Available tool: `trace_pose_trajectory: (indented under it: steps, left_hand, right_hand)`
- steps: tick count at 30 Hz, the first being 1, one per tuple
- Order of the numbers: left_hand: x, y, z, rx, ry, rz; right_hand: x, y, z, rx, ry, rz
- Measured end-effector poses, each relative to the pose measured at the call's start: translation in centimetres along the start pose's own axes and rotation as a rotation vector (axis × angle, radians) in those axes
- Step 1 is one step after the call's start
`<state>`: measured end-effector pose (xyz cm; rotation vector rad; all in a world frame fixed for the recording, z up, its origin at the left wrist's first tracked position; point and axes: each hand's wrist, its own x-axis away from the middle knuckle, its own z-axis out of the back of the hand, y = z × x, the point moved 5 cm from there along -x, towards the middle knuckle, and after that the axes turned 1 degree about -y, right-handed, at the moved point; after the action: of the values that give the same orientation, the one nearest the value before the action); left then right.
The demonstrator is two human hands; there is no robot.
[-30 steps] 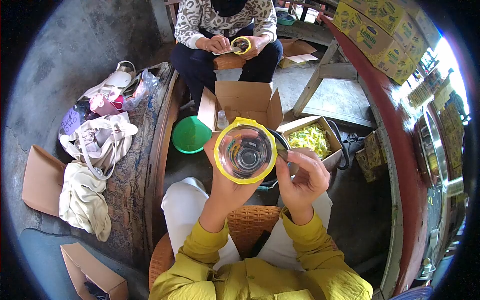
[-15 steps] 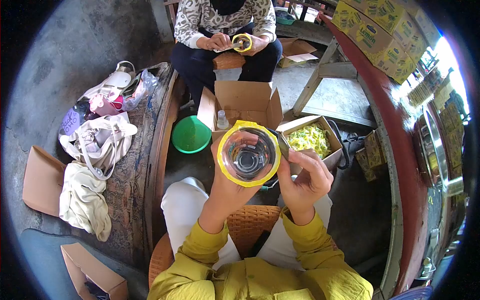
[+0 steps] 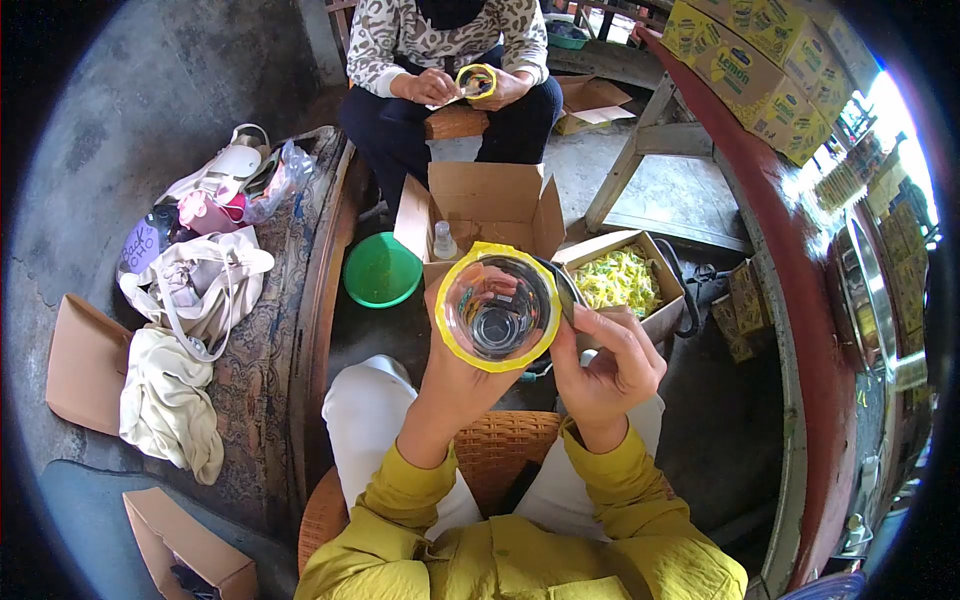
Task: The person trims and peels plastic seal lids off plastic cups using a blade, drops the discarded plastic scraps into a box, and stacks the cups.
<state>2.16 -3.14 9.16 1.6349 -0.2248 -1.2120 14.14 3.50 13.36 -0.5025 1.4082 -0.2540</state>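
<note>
In the middle of the view, a clear cup [image 3: 497, 331] with a ragged yellow rim faces me, its mouth toward the camera. My left hand [image 3: 452, 385] is wrapped round the cup from the left and below, and its fingers show through the clear wall. A dark, flat, knife-like blade [image 3: 566, 292] lies against the right side of the rim. My right hand [image 3: 608, 365] pinches this blade between thumb and fingers; its handle is hidden.
Ahead, an open cardboard box [image 3: 490, 200] has a small clear cup [image 3: 444, 240] by it. A box of yellow shreds [image 3: 617, 275] stands right, a green basin [image 3: 383, 270] left. Opposite, a person's hands [image 3: 510, 90] hold another yellow-rimmed cup. Bags [image 3: 200, 280] lie on the left bench.
My two hands and the cup stay nearly where they were; the blade shifts slightly along the right of the rim. The other person's hands move a little at their cup.
</note>
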Motion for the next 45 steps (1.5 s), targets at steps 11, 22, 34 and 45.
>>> trace_pose_trajectory:
  steps: [11, 22, 34, 45]
  left_hand:
    - [-0.1, 0.3, 0.1, -0.04, -0.021, 0.028]
    - [-0.2, 0.9, 0.5, -0.068, -0.186, 0.044]
    - [0.4, -0.2, 0.8, 0.05, -0.242, 0.176]
    - [0.3, 0.0, 0.0, 0.239, -0.309, 0.115]
  right_hand:
    - [0.0, -0.3, 0.0, 0.115, -0.015, 0.037]
    - [-0.5, 0.2, 0.1, 0.073, -0.05, 0.017]
    - [-0.4, -0.3, 0.0, 0.093, -0.107, 0.008]
    - [-0.1, 1.4, 0.1, -0.065, -0.057, -0.097]
